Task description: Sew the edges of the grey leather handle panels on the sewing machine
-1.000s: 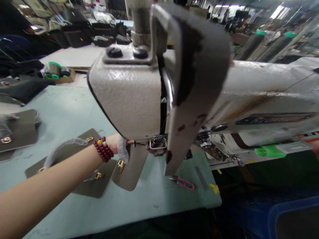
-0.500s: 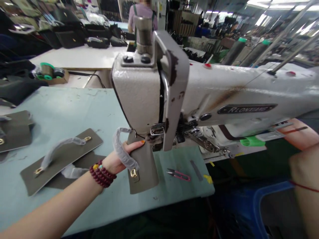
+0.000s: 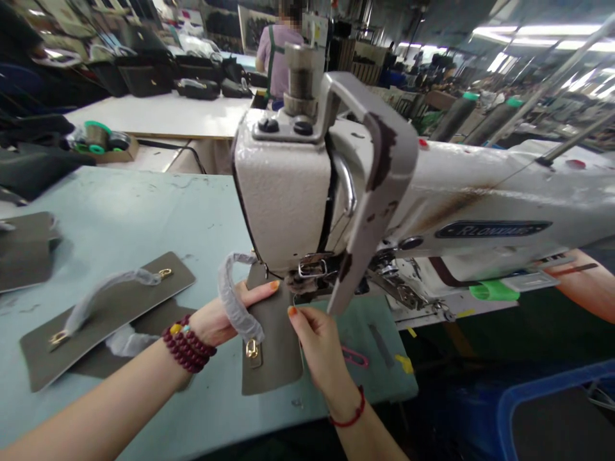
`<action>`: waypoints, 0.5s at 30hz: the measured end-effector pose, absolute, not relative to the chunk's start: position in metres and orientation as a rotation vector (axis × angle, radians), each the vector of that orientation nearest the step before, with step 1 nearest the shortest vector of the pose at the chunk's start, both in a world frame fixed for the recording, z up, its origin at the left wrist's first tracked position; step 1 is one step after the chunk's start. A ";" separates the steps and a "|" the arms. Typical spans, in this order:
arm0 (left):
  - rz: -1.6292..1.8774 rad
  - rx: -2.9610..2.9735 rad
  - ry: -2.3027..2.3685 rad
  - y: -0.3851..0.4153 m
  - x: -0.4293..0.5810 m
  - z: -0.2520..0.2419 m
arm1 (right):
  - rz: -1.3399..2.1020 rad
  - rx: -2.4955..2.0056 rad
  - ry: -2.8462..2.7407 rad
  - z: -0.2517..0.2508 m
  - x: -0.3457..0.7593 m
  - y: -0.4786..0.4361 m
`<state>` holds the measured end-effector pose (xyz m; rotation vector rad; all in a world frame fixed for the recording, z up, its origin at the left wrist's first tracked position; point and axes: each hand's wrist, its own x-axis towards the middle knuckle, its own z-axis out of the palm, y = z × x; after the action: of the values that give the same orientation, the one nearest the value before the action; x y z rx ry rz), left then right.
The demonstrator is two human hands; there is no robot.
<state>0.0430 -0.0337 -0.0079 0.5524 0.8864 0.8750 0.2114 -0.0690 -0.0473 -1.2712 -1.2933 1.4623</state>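
Note:
A grey-brown bag panel (image 3: 273,358) lies under the sewing machine head (image 3: 283,198). A handle wrapped in clear film (image 3: 235,307) arches over it, fixed by a gold metal fitting (image 3: 251,349). My left hand (image 3: 225,317) reaches under the handle and grips the panel, thumb stretched across its top towards the needle area. My right hand (image 3: 314,339) is closed in a pinch at the panel's right edge, just below the presser area; what lies between its fingertips is hidden. Pink thread snips (image 3: 355,356) lie partly behind the right hand.
Another panel with a wrapped handle (image 3: 110,314) rests on the pale green table (image 3: 168,211), overlapping further pieces. More panels (image 3: 24,253) lie at far left. A blue bin (image 3: 509,416) stands at lower right. Thread cones (image 3: 451,118) stand behind the machine; a person (image 3: 276,57) is beyond.
My right hand has come from the right side to the panel's edge beside the needle area. My left hand keeps its hold. The view has shifted slightly.

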 end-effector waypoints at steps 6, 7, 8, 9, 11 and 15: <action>0.909 0.497 0.926 -0.033 0.048 -0.004 | 1.411 -1.331 -1.347 -0.045 0.212 -0.071; 0.904 0.486 0.919 -0.033 0.048 -0.005 | 1.410 -1.343 -1.345 -0.045 0.212 -0.071; 0.899 0.478 0.911 -0.033 0.047 -0.006 | 1.415 -1.346 -1.343 -0.045 0.212 -0.071; 0.899 0.474 0.904 -0.033 0.046 -0.008 | 1.424 -1.341 -1.338 -0.045 0.212 -0.070; 0.899 0.468 0.889 -0.033 0.045 -0.011 | 1.449 -1.310 -1.332 -0.043 0.212 -0.068; 0.912 0.439 0.868 -0.030 0.046 -0.009 | 1.467 -1.284 -1.339 -0.040 0.212 -0.062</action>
<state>0.0461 -0.0302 -0.0089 0.4385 0.8682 0.9121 0.2122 -0.0617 -0.0404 -1.2837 -1.3386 1.4670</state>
